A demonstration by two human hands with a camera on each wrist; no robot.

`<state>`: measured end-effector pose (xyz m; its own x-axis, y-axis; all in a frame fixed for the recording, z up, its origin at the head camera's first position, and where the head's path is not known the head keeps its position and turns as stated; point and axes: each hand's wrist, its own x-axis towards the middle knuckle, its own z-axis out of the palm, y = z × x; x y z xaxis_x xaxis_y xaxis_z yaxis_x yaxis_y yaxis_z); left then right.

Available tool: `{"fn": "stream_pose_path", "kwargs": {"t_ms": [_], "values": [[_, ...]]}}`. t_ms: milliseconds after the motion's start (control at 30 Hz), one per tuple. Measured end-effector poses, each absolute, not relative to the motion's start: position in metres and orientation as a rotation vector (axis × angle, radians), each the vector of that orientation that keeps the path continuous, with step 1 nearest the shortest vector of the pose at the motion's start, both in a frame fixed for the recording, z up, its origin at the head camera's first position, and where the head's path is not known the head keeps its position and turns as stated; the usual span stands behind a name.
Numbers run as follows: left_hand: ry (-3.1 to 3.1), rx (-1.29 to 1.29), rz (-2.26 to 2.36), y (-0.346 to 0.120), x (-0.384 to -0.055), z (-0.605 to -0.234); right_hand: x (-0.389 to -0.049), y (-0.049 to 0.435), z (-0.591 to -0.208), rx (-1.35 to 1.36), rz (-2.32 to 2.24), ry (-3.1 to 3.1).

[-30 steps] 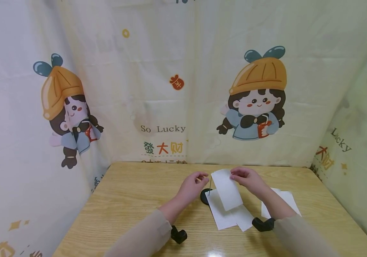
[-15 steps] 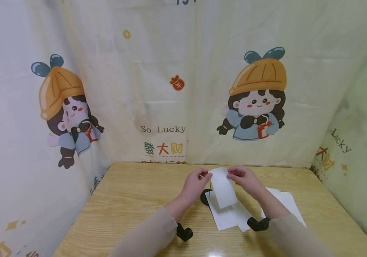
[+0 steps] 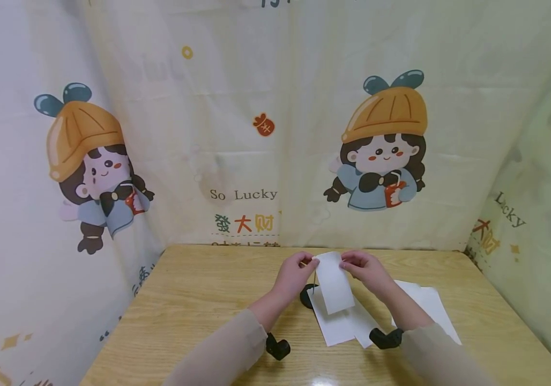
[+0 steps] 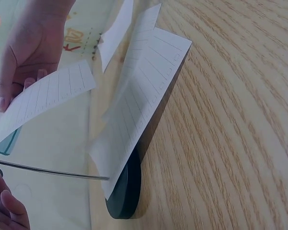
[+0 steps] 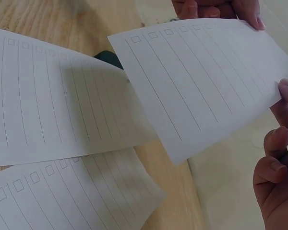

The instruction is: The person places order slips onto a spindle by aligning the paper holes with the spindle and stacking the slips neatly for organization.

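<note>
A loose sheet of white paper (image 3: 334,287), printed with lines and small checkboxes, hangs in the air above the table. My left hand (image 3: 295,274) pinches its upper left corner between thumb and fingers. On the opposite upper corner, my right hand (image 3: 368,271) has thumb and fingertips on the edge. Just behind the sheet's left side stands a thin metal spike (image 4: 53,170) on a round black base (image 4: 129,191). Similar lined sheets (image 4: 144,86) sit low on that spike, fanned over the base. The spike's tip is hidden near the left hand.
More white sheets (image 3: 432,308) lie to the right on the wooden table (image 3: 208,300), partly behind the right forearm. A printed curtain (image 3: 237,134) encloses the table's back and sides. Black wrist mounts (image 3: 277,347) hang under both sleeves.
My left hand has moved right and taken hold of the sheet's left corner. The sheet and right hand shifted slightly left, then stayed nearly still over the last half second.
</note>
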<state>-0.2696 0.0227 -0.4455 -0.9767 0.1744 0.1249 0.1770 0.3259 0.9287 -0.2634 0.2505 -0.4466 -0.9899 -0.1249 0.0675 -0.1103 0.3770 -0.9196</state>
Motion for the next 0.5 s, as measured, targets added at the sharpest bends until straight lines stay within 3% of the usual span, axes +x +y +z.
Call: {"fn": "stream_pose_path", "kwargs": {"t_ms": [500], "values": [[-2.570,-0.336,-1.776,0.0220,-0.2708,-0.4463,-0.2665,0.2484,-0.4509,-0.197,-1.735,2.587]]}}
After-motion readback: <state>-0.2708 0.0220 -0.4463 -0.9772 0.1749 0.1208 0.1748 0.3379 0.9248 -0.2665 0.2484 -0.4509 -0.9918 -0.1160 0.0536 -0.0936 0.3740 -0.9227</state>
